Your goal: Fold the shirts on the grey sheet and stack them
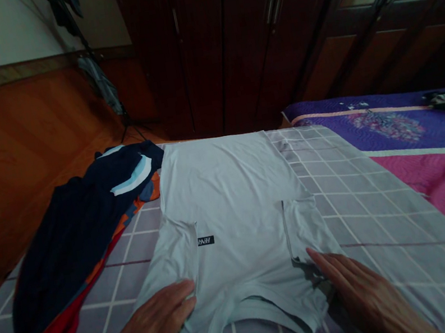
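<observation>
A light grey T-shirt lies spread on the checked bedsheet, its collar towards me and its hem at the far side. Both sleeves are folded inward over the body, and a small black label with white letters shows beside the left one. My left hand rests on the shirt's left shoulder with fingers stretched out. At the opposite shoulder, my right hand has its fingers extended, tips at the folded right sleeve; whether they press on the cloth I cannot tell. Neither hand grips anything.
Dark blue, red and orange clothes are heaped along the left side of the checked bedsheet. A purple and pink quilt lies at the right. Beyond stand a dark wardrobe and a rack with hanging clothes.
</observation>
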Tool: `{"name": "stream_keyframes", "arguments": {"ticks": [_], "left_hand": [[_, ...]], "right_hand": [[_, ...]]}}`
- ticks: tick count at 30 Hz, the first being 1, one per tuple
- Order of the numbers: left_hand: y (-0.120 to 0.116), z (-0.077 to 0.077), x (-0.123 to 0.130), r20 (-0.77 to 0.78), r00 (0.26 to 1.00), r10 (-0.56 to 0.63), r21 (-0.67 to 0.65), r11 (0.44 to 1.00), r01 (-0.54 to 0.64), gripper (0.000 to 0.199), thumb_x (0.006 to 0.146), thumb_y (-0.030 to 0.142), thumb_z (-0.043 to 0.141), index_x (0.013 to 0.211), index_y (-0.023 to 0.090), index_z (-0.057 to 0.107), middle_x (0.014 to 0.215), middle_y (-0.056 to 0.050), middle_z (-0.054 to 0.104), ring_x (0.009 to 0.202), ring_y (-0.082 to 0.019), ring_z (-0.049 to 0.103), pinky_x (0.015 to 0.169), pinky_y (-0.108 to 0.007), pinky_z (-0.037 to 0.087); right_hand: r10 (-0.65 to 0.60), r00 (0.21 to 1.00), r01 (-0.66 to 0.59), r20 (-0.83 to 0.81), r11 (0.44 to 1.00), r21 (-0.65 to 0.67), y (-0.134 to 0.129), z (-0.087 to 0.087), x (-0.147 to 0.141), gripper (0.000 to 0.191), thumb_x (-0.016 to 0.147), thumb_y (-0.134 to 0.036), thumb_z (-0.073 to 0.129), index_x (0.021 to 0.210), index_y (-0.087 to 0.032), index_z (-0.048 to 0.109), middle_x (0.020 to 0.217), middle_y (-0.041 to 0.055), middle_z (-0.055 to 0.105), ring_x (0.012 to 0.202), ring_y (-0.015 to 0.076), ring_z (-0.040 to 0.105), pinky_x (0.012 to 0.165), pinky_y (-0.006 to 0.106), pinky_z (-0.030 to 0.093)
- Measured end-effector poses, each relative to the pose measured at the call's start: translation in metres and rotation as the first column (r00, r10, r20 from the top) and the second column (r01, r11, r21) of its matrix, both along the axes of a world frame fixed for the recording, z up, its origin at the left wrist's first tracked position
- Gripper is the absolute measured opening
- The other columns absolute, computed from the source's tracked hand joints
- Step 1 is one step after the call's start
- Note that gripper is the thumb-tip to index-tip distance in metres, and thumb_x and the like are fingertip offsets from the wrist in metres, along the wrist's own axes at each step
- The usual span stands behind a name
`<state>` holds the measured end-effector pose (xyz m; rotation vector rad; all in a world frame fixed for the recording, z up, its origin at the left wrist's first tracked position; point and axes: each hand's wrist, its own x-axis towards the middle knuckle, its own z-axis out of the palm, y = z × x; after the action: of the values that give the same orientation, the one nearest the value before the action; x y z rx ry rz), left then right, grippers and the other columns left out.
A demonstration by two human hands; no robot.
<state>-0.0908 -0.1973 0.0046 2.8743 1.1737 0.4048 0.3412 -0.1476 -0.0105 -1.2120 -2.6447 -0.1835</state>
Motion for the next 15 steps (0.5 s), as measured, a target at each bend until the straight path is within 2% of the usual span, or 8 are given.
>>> {"name": "stream_keyframes", "arguments": {"ticks": [2,4,7,10,12,15], "left_hand": [[-0.002,-0.005,-0.003,-0.065,0.996,0.055,0.06,0.997,-0.051,0.066,0.074,-0.006,0.038,0.136,0.018,0.044,0.141,-0.008,0.047,0.131,-0.02,0.041,0.106,-0.032,0.04],[-0.002,-0.012,-0.008,-0.129,0.987,0.094,0.115,0.99,-0.079,0.069,0.076,-0.008,0.034,0.137,0.021,0.043,0.141,-0.007,0.046,0.131,-0.02,0.041,0.105,-0.032,0.041],[0.002,-0.025,-0.015,-0.148,0.984,0.098,0.178,0.981,-0.071,0.061,0.081,-0.006,0.033,0.134,0.021,0.048,0.134,-0.006,0.054,0.126,-0.019,0.047,0.103,-0.031,0.042],[0.01,-0.032,-0.018,-0.078,0.995,0.062,0.246,0.968,-0.042,0.049,0.086,-0.002,0.033,0.125,0.018,0.054,0.122,-0.006,0.063,0.116,-0.018,0.054,0.097,-0.028,0.046],[0.016,-0.027,-0.018,-0.001,0.998,0.058,0.257,0.965,-0.056,0.044,0.087,0.0,0.032,0.118,0.018,0.057,0.112,-0.006,0.067,0.106,-0.016,0.061,0.092,-0.026,0.048],[0.023,-0.007,-0.018,0.086,0.995,0.054,0.123,0.99,-0.065,0.043,0.083,0.0,0.033,0.111,0.02,0.059,0.098,-0.004,0.07,0.088,-0.014,0.066,0.081,-0.021,0.051]], "right_hand": [[0.016,1.0,-0.017,0.027,1.0,0.017,0.001,-0.006,0.002,0.067,0.077,0.001,0.035,0.142,-0.013,0.032,0.12,0.0117,0.063,0.107,0.0216,0.06,0.086,0.036,0.053],[0.063,0.997,-0.066,0.039,0.995,0.08,0.003,-0.008,0.004,0.058,0.076,0.002,0.037,0.132,-0.014,0.046,0.116,0.0118,0.064,0.104,0.0228,0.061,0.085,0.037,0.052],[0.127,0.992,-0.123,-0.005,0.972,0.198,0.008,-0.005,0.002,0.045,0.076,0.002,0.037,0.109,-0.017,0.06,0.105,0.0093,0.067,0.094,0.0217,0.063,0.078,0.034,0.053],[0.128,0.99,-0.118,-0.054,0.981,0.156,0.013,0.005,-0.004,0.041,0.074,0.005,0.036,0.094,-0.02,0.063,0.089,0.0053,0.068,0.078,0.0169,0.063,0.067,0.027,0.051],[0.091,0.994,-0.085,-0.068,0.993,0.079,0.016,0.014,-0.008,0.041,0.072,0.006,0.036,0.086,-0.02,0.063,0.078,0.0031,0.065,0.068,0.0147,0.06,0.061,0.024,0.047],[0.068,0.992,-0.069,-0.105,0.998,-0.002,0.016,0.03,-0.012,0.04,0.071,0.007,0.034,0.079,-0.02,0.063,0.066,0.0015,0.06,0.059,0.0132,0.057,0.056,0.022,0.042]]}}
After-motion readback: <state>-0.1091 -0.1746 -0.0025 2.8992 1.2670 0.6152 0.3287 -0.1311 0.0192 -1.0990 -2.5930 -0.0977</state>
